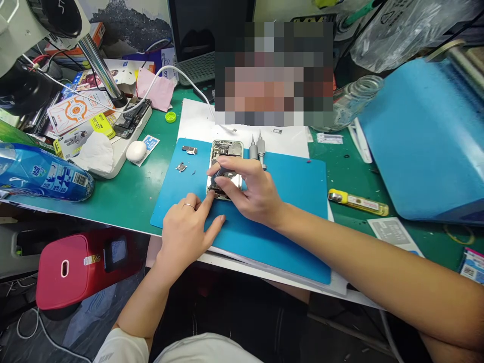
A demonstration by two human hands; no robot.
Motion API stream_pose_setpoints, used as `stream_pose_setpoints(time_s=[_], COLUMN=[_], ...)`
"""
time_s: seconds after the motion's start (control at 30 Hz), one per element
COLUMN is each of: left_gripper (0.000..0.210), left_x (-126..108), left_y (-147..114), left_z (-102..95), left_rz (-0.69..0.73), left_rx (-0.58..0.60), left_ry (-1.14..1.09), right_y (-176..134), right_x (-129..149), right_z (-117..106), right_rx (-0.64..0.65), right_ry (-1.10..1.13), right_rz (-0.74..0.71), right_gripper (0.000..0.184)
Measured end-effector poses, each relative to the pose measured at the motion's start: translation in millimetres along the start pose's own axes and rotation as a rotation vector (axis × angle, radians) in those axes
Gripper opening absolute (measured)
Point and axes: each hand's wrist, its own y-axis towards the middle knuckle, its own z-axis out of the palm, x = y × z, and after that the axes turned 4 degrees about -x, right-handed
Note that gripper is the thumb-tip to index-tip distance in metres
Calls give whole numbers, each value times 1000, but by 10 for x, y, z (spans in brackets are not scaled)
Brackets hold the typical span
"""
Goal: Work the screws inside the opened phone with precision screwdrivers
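head view: both your hands are at an opened phone (228, 149) on the blue mat (295, 201).
the phone lies with its insides bare, left of the mat's middle. your right hand (253, 189) is over it, thumb and forefinger nearly together around a dark tool (219, 173), mostly hidden by the fingers. your left hand (183, 227) has its fingers loosely spread and grips nothing; its forefinger tip touches the phone's lower left corner. two grey screwdrivers (260, 147) are just beside the phone, to its right, tips pointing away from you. small metal parts (181, 167) lie on the mat to the phone's left. a yellow cutter (358, 202) lies on the green counter (130, 191), right of the mat.
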Motion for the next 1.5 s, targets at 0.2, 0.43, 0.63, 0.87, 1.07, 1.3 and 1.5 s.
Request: stream_pose_setpoints(time_s=[0.2,0.43,0.63,0.87,1.07,1.3,1.5], left_gripper=[52,51,51,48,49,47,45], left_x=[11,20,24,28,60,58,51], left_y=[-5,-10,-10,-7,-5,8,3], left_z=[6,4,4,5,33,59,75], left_rz=[-11,-6,1,-12,-17,-27,-43], left_rx=[12,-15,-30,-20,-24,-73,-104], left_ry=[-12,-26,-26,-26,-44,-53,-60], right_y=[12,-52,-54,-17,236,91,14], right_x=[4,-38,-36,-10,136,-259,-451], right_z=[-9,25,10,-16,-764,-1426,-1371], right_rx=[9,-40,-17,-88,-109,366,578], right_ry=[0,-5,-39,-56,-549,-713,-613], right_rz=[26,32,17,-16,104,129,226], right_gripper=[40,46,53,56,40,30,32])
